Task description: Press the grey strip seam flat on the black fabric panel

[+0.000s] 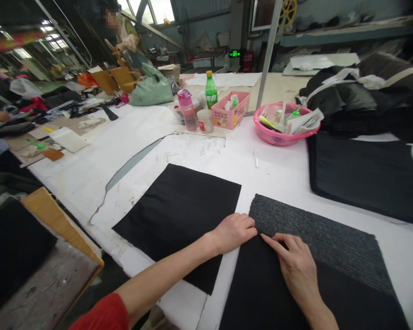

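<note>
A black fabric panel (261,284) lies on the table in front of me, with a dark grey, speckled fabric strip (316,231) along its far side. My left hand (237,233) is closed at the left corner where the two meet, its fingertips pinching the edge. Beside it, my right hand (294,261) rests on the panel near the seam line. Its thumb is stretched toward the left fingertips, and the other fingers are loosely bent, apart from the thumb. Another black fabric piece (182,206) lies flat to the left, partly under my left forearm.
Black fabric (365,174) is stacked at right, below a dark bundle (375,91). Farther back stand a pink basin (285,137), a pink box (232,117), a green bottle (211,91) and a pink-lidded bottle (188,112). A cardboard box (62,220) sits lower left. A person (127,41) stands behind.
</note>
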`<state>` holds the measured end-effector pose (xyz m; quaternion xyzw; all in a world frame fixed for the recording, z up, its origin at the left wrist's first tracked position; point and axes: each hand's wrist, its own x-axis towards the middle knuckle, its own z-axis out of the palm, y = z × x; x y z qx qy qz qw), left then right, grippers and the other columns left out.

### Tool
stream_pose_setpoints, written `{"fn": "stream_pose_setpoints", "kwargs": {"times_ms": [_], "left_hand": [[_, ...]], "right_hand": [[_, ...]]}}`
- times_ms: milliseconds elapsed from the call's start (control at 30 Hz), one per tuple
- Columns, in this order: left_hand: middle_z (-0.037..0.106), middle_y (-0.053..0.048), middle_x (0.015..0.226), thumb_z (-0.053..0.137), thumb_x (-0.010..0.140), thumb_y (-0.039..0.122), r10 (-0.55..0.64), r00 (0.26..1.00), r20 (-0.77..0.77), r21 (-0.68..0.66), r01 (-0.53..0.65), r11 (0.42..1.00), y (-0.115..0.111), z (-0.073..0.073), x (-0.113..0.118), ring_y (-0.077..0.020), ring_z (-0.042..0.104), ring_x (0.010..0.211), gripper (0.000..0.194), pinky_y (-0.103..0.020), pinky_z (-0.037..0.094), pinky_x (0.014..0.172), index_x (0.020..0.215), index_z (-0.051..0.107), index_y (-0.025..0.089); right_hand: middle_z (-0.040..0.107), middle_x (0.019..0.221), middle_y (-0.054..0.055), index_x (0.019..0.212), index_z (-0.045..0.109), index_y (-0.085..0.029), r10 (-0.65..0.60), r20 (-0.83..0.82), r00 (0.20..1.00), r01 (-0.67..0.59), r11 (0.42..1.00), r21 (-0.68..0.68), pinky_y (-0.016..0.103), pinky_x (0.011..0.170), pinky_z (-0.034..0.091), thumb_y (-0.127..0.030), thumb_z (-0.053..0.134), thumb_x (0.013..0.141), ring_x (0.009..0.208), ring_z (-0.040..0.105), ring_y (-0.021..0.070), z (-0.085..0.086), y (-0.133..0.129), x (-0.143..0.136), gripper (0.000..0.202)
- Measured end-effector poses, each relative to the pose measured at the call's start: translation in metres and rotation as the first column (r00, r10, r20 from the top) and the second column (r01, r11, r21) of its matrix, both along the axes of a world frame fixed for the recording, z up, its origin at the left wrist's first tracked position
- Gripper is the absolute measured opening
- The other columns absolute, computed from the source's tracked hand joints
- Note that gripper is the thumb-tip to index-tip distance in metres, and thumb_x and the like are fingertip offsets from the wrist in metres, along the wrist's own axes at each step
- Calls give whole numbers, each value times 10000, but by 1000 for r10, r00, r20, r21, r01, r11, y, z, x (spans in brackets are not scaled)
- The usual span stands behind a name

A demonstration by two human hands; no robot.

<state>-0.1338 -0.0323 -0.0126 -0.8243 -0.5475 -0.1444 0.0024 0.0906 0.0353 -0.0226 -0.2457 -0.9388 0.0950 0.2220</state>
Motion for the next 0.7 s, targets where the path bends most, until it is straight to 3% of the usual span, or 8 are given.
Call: {"fn": "stream_pose_setpoints", "kwargs": {"times_ms": [167, 467, 700], "left_hand": [[588, -33, 958, 462, 979, 184, 44, 996, 82, -42, -41, 998, 1, -1, -2, -165, 525, 933, 165, -280, 441, 792, 976, 628, 186], [567, -40, 909, 427, 995, 203, -25, 998, -50, 33, 26, 999, 1, 0, -1, -168, 515, 879, 213, -288, 418, 735, 913, 621, 176], [573, -33, 931, 429, 996, 207, -25, 1000, -16, 21, 26, 999, 2, -1, -3, -163, 523, 898, 210, -287, 424, 750, 926, 625, 177]], "right_hand": [[558, 1031, 54, 1231, 619, -283, -2, 15, 1000, 2, 1000, -18, 351, 784, 389, -140, 363, 1002, 945, 506, 214, -2, 0, 1, 373], [545, 1005, 51, 1239, 615, -281, -18, 31, 999, 19, 999, -33, 351, 774, 387, -138, 371, 1003, 938, 495, 218, -3, 0, 0, 368], [544, 1002, 52, 1235, 617, -280, -22, 40, 999, 24, 999, -34, 349, 769, 386, -125, 380, 991, 930, 493, 220, -4, 0, 0, 373]]}}
